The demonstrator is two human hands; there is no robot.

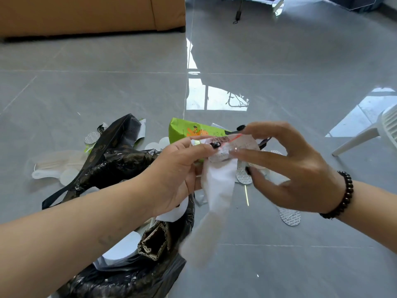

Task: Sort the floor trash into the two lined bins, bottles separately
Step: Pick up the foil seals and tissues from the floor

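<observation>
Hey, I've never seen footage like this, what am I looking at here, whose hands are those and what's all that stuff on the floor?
This is one picture from a camera worn on a person's head, looking down at their own two bare hands. There is no robot.

The left hand and the right hand, which wears a dark bead bracelet, together hold a crumpled white paper.

Below lies a grey tiled floor strewn with trash: a green snack packet, black plastic bags, silver foil lids and a piece of cardboard. A brown sofa stands behind, and part of a white plastic chair shows on the right.
</observation>
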